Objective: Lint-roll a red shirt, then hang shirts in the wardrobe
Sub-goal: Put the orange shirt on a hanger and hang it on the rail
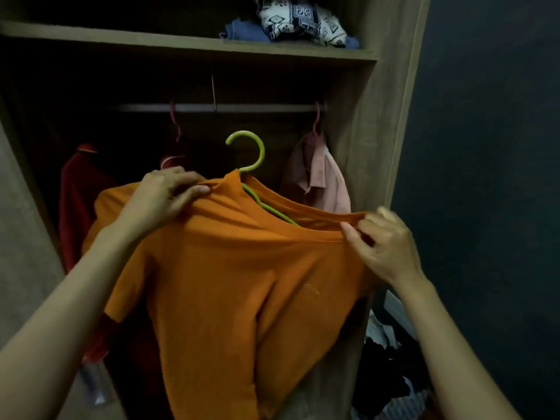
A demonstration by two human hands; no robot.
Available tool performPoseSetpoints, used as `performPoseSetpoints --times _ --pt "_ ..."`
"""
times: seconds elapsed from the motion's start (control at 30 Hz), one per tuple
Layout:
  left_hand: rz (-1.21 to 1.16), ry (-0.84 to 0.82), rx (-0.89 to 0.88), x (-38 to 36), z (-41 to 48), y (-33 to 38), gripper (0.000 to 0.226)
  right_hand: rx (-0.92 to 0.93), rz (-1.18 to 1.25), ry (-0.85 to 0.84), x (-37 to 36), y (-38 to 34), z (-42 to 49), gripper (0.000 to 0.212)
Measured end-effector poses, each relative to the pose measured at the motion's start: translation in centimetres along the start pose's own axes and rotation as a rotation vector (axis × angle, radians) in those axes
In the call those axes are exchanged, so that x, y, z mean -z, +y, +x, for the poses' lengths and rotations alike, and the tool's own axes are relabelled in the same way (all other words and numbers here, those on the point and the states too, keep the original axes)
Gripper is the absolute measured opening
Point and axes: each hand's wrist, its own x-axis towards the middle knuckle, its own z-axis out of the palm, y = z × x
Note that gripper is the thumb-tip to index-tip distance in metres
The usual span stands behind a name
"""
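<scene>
An orange T-shirt [224,286] hangs on a green hanger [253,153] that I hold up in front of the open wardrobe [372,122]. My left hand [165,195] pinches the shirt's left shoulder near the collar. At the neckline's right end, my right hand [383,244] grips the fabric. The hanger's hook points up, below the metal rail [221,108] and not touching it. A dark red shirt [78,204] hangs at the left of the rail, and a pink shirt [318,177] hangs at the right on a pink hanger.
Folded clothes, one white with a black pattern [300,21], lie on the upper shelf [181,43]. A pile of dark and striped clothes [391,380] lies low at the right beside the wardrobe. A dark wall [485,147] stands to the right.
</scene>
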Motion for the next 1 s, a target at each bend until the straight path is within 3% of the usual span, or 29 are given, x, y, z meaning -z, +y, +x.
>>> performPoseSetpoints --times 0.17,0.27,0.33,0.43,0.53,0.63,0.83,0.9,1.0 --pt "-0.245 0.17 0.169 -1.8 0.2 0.9 0.022 0.022 0.172 0.087 -2.4 -3.3 2.0 0.025" --pt "-0.409 0.153 0.218 -1.8 0.2 0.9 0.018 -0.146 0.076 0.121 -3.3 -2.9 2.1 0.051" --pt "-0.419 0.145 0.205 -1.6 0.2 1.1 0.014 -0.2 0.119 0.069 -3.4 -2.5 2.4 0.053" --pt "-0.385 0.106 0.201 -1.7 0.0 1.2 0.013 -0.104 0.139 0.079 -3.5 -1.6 2.2 0.058" --pt "-0.358 0.111 0.201 -1.8 0.0 1.4 0.019 -0.046 0.154 0.119 -3.5 -1.3 1.7 0.052" --pt "-0.318 0.104 0.204 -1.7 0.1 1.5 0.025 -0.101 0.203 0.084 -3.5 -1.2 1.8 0.049" --pt "-0.352 0.097 0.216 -1.9 -0.2 1.4 0.022 -0.023 0.227 0.129 -2.7 -1.2 2.1 0.035" --pt "-0.352 0.117 0.24 -2.0 -0.4 1.3 0.023 -0.118 0.371 0.09 -2.3 -1.9 2.1 0.034" --pt "-0.371 0.145 0.301 -1.9 -0.8 0.5 0.022 -0.408 0.689 -0.062 -1.8 -2.9 1.5 0.036"
